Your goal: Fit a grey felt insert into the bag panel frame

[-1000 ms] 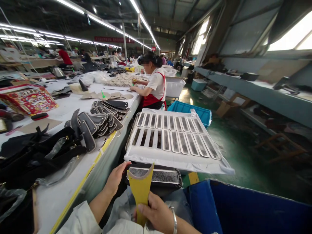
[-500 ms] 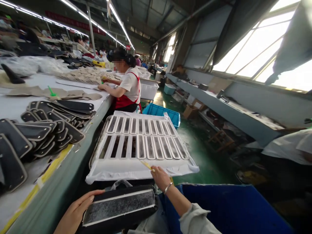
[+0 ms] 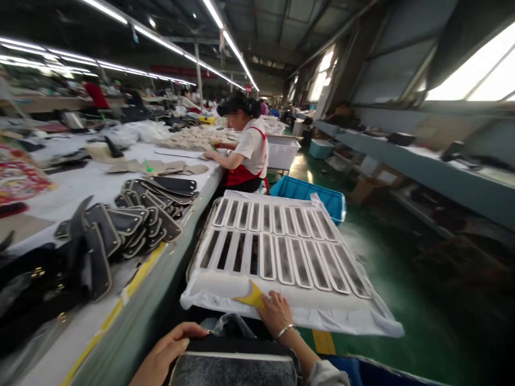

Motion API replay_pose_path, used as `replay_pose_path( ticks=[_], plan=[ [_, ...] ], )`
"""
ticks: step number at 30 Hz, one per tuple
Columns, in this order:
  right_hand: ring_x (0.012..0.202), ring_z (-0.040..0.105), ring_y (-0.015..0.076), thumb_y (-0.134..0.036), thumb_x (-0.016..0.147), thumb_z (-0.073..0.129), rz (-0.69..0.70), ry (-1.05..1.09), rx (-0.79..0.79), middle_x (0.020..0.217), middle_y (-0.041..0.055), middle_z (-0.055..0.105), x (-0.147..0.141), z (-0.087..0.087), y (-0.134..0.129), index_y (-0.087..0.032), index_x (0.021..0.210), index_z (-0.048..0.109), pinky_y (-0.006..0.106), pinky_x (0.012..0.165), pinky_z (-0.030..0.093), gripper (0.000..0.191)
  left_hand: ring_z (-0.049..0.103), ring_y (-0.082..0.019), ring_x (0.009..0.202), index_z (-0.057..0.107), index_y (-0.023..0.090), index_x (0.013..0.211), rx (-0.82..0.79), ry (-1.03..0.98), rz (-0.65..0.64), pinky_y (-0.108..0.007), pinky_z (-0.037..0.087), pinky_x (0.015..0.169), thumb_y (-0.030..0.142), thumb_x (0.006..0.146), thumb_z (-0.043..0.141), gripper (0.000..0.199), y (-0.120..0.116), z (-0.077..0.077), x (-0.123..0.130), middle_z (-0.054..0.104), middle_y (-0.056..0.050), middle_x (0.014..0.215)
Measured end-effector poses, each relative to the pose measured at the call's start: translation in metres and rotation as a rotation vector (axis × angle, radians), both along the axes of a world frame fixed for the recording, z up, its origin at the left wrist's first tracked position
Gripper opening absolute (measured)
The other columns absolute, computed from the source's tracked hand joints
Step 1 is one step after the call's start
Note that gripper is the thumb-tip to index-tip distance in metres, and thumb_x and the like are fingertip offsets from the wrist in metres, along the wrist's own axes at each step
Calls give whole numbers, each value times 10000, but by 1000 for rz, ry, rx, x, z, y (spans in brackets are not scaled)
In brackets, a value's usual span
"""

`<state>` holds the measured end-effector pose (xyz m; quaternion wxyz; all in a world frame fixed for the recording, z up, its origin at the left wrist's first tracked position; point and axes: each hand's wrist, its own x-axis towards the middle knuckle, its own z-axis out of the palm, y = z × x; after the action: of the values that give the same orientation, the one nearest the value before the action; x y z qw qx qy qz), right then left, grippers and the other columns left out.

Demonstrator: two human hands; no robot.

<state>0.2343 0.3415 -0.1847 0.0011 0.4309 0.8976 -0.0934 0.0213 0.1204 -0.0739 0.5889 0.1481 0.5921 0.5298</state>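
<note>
At the bottom of the head view is a black bag, with a dark grey mottled panel and a pale strip across it. My left hand grips its left edge, thumb and fingers closed round it. A plastic-wrapped loop like a handle rises behind the bag. In my right hand is a thin yellow scraper with a notched end, pinched in the fingers. It is over the near edge of a white-covered board. Two rows of long dark panels with white borders lie on that board.
A long table on the left bears a pile of black leather-like pieces. A co-worker in a red apron sits beyond the board. A light blue crate stands behind it, and a dark blue bin is at lower right.
My view has turned left, so the board and table appear further right. The yellow scraper has turned from edge-on to show its flat face. Both hands keep their hold; the bag sits lower in view.
</note>
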Motion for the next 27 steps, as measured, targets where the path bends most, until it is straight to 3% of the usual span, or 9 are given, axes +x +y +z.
replay_pose_path(
  ticks=[4,7,11,15,19,21,24,27],
  plan=[
    [1031,523,253,-390,894,415,54,1,-27,1132,104,571,1,-2,13,-224,1055,640,388,921,350,323,590,-158,776,659,198,938,81,-104,77,-249,445,703,222,706,599,241,0,15,-6,654,-16,932],
    [1044,531,249,-360,903,373,-1,-35,-57,1167,116,559,-5,-5,28,-187,1115,611,374,900,381,362,553,-125,628,661,189,921,106,-136,65,-226,411,602,207,687,596,243,2,13,-5,632,3,751],
    [1090,520,256,-322,887,370,-29,-33,-91,1194,135,546,-17,-1,49,-127,1159,579,368,939,382,395,578,-159,660,664,165,888,130,-31,61,-248,419,603,348,712,589,265,3,2,5,658,-37,769],
    [1093,529,262,-362,881,323,-48,68,-181,1178,153,556,-29,1,62,-88,1150,581,373,985,371,463,620,-254,903,646,183,987,93,302,168,-349,456,813,534,807,445,442,-4,-5,-2,680,-93,960],
    [1053,563,271,-430,823,342,-67,232,-235,1135,150,591,-30,-6,69,-126,1067,620,398,981,391,479,478,-279,1187,495,185,1229,-22,1073,448,-411,341,1024,484,802,507,521,-17,2,-69,536,-124,1273],
    [1019,583,276,-473,782,353,-80,307,-262,1110,151,606,-26,-9,70,-146,1019,633,406,966,409,491,385,-301,1265,436,112,1278,-45,1453,464,-437,260,1080,430,763,567,619,-23,6,-114,461,-180,1335],
    [988,599,289,-540,728,364,-131,378,-298,1081,155,616,-16,-11,71,-166,962,647,417,934,434,524,353,-330,1284,439,73,1272,-168,1574,494,-474,269,1068,349,736,574,618,-26,7,-167,425,-210,1365],
    [949,614,291,-583,694,404,-167,432,-346,1055,142,626,-3,-10,69,-191,931,656,416,896,457,522,472,-321,1194,561,68,1138,-187,1510,533,-455,336,1022,275,795,478,409,-22,7,-186,566,-217,1217]
  ],
)
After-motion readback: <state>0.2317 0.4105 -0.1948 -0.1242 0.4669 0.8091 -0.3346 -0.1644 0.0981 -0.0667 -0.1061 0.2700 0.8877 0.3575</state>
